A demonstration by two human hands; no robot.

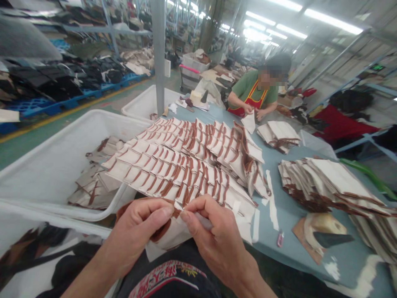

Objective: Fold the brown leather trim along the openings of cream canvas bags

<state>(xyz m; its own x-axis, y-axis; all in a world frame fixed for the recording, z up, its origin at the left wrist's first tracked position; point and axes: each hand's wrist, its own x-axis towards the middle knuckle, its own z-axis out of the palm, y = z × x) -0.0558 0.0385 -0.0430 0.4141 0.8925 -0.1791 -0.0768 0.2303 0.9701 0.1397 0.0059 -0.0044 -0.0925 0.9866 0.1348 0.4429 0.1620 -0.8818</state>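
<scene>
Both my hands hold one cream piece with a brown edge (pixel 169 234) just above my lap. My left hand (pixel 136 231) pinches its brown-trimmed top edge. My right hand (pixel 214 236) pinches a thin white strip (pixel 203 221) at the same edge. Right beyond my hands, several rows of the same cream and brown pieces (pixel 189 161) lie overlapped on the blue-grey table (pixel 288 215).
A white bin (pixel 46 165) at left holds more pieces. Stacks of pieces (pixel 328 186) lie at right, and a smaller pile (pixel 279 134) lies before a person in a green shirt and red apron (pixel 252 93). A grey post (pixel 159 54) stands behind the rows. White strips (pixel 273 203) litter the table.
</scene>
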